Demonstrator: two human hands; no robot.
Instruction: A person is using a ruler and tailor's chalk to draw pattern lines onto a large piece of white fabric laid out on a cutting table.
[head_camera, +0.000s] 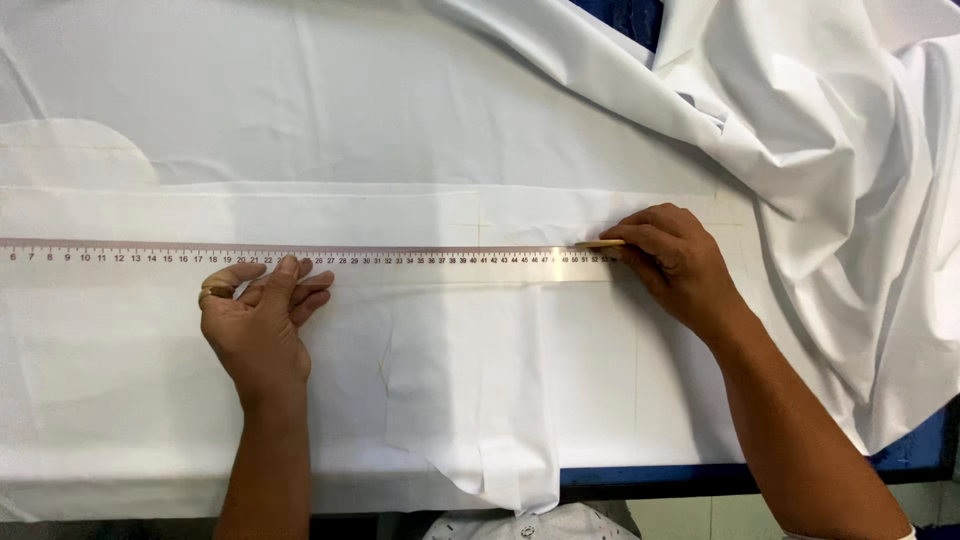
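Ruler (300, 256) under left hand's (258, 325) fingertips

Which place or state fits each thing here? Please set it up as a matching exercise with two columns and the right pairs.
Things:
1. left hand
2. right hand
3. long ruler
4. loose white cloth

Places or states:
A. heaped in folds at the upper right
B. lies flat across the spread white fabric, left to right
C. fingertips press on the ruler's near edge
D. pinches a small tan marker at the ruler's right end

Pairs: 1-C, 2-D, 3-B, 4-A
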